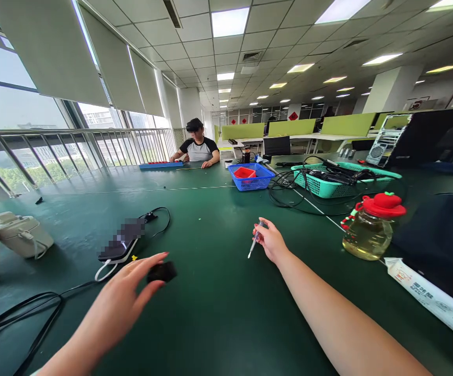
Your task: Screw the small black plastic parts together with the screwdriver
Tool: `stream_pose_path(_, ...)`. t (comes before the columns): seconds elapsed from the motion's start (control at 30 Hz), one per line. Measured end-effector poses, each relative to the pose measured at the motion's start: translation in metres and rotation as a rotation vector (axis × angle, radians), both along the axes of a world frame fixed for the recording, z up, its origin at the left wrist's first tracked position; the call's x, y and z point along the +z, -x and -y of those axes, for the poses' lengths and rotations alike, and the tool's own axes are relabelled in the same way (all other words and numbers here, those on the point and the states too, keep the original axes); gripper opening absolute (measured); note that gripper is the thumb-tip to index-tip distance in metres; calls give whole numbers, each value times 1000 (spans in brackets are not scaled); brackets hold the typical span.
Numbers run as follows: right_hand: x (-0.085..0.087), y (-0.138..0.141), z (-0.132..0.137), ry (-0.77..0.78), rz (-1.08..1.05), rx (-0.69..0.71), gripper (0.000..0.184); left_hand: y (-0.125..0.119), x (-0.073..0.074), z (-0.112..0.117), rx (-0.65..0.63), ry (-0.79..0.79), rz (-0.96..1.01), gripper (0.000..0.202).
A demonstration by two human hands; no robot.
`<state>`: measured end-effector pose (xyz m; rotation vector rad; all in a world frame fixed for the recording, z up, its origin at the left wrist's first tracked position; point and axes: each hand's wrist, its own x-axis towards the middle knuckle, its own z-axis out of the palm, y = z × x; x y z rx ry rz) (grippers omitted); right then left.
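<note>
My left hand (130,290) pinches a small dark, block-like object (162,271) between thumb and fingers, just above the green table (210,318). What exactly it is, I cannot make out. To the right, my right hand (272,239) grips a slim, pen-like tool (254,244) with a clear shaft. Its whitish tip points down and to the left over the tabletop. The two hands are well apart. Left of my left hand lies a phone (126,240) on a white device with a white cable loop.
A glass jar (369,235) with a red lid and a white packet (432,292) stand right. Blue (250,181) and teal baskets (320,188) with cables sit farther back. Left are a beige case (24,235) and black cable (49,297). Another person (198,149) sits across.
</note>
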<state>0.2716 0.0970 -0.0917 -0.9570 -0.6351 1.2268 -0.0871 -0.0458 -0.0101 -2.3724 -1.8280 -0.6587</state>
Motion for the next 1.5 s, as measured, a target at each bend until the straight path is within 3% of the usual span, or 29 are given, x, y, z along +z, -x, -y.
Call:
stream_pose_path(0.1,0,-4,-1,1,-131,3,33,-70,21,-18,-229,86,-13,42)
stream_pose_path(0.17,0,-7,-2,-4,-162,11,28,-111,20,-41,-295,119,-23,45)
stream_pose_path(0.27,-1,-13,-2,-14,-205,-11,26,-155,1,-77,-290,145,-36,51)
stream_pose_path(0.37,-3,-18,-4,-17,-230,-55,25,-175,-26,-101,-291,141,-5,70)
stream_pose_path(0.47,-5,-20,-8,-42,-235,-66,23,-174,-46,-108,-352,132,34,76)
stream_pose_path(0.57,-7,-16,-12,-82,-227,-39,23,-165,-58,-111,-408,224,153,76)
stream_pose_path(0.73,-9,-8,-13,-122,-210,-12,32,-160,-65,-119,-389,360,430,87)
stream_pose_path(0.87,-8,-8,-11,-143,-170,3,38,-161,-68,-124,-356,335,516,74)
stream_pose_path(1.0,-6,-6,-10,-129,-166,1,36,-158,-70,-126,-265,268,435,46)
stream_pose_path(1.1,-3,-2,-8,-133,-118,-32,40,-155,-71,-127,-266,240,351,35)
stream_pose_path(1.3,2,4,-3,-228,31,-95,61,-155,-72,-128,-279,219,327,30)
stream_pose_path(1.5,4,8,-1,-296,106,-102,66,-155,-73,-128,-286,217,321,31)
